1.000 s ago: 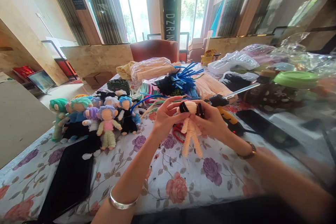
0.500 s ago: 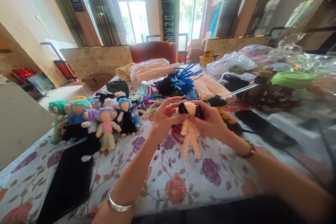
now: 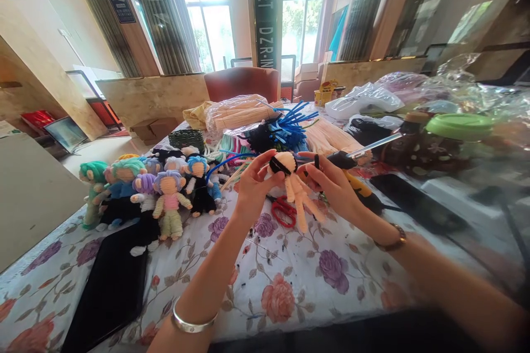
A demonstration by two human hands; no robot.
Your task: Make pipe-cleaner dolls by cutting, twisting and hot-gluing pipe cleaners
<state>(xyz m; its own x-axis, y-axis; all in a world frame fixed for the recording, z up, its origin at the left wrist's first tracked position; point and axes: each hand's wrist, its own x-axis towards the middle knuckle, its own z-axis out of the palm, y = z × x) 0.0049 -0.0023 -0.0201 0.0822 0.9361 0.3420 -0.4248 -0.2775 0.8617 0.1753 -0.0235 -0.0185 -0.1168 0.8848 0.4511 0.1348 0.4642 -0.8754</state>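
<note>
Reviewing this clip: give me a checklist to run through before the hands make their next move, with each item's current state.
1. Left hand has hold of the doll: ok, fingers and thumb are at its head.
2. Right hand has the small black piece: ok, it appears pinched upright between the fingers.
3. Black band goes all round the head: cannot tell, the far side is hidden.
4. Red-handled scissors out of both hands: ok, they lie on the floral tablecloth.
5. Cloth free of scraps: not ok, small dark bits are scattered there.
</note>
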